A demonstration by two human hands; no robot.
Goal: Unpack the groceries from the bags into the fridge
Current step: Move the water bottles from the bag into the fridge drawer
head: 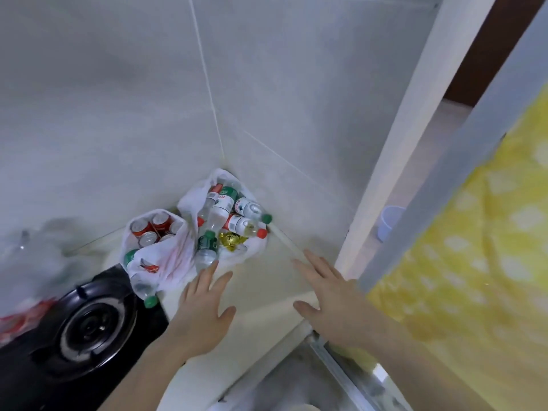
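Table [267,280]: pale, lower centre; white bags [166,256] in tiled corner.
Stove [89,324]: black, lower left.
Left hand [204,310], right hand [332,304]: fingers spread, holding nothing.

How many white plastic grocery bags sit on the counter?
2. The bag of cans lies beside the gas stove; the bag of bottles fills the wall corner. Blurred plastic at far left may be another.

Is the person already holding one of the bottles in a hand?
No: the left hand and the right hand are both spread open above the counter, gripping nothing, near the bag of bottles.
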